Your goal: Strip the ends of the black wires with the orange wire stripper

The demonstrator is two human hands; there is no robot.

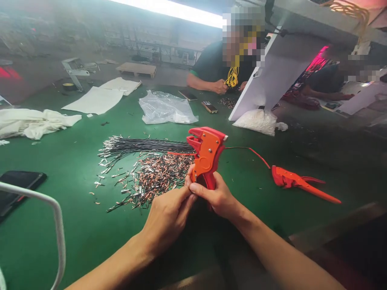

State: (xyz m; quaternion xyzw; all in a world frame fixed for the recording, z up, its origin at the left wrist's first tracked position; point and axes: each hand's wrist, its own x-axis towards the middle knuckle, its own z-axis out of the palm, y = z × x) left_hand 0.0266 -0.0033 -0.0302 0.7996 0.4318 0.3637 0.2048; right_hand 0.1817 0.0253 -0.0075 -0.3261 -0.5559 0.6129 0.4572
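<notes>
Upright in front of me is an orange and red wire stripper (208, 151), its jaws pointing left. My right hand (219, 195) is wrapped round its handle. My left hand (171, 209) is closed, its fingertips pressed at the lower handle beside my right thumb; whether it pinches anything small is hidden. Behind the tool runs a bundle of black wires (145, 145) with bare ends at the left. A heap of short black and copper wire scraps (166, 171) spreads just left of the tool. A second red wire stripper (302, 183) lies on the right, near a thin red wire (258, 155).
The green table (81, 169) also bears a phone (26, 183), a plastic bag (166, 106), white sheets (96, 98) and white cloth (33, 121). A tied bag of white bits (256, 121) leans by a white panel (269, 68). Across sits a person (208, 64) holding yellow wire.
</notes>
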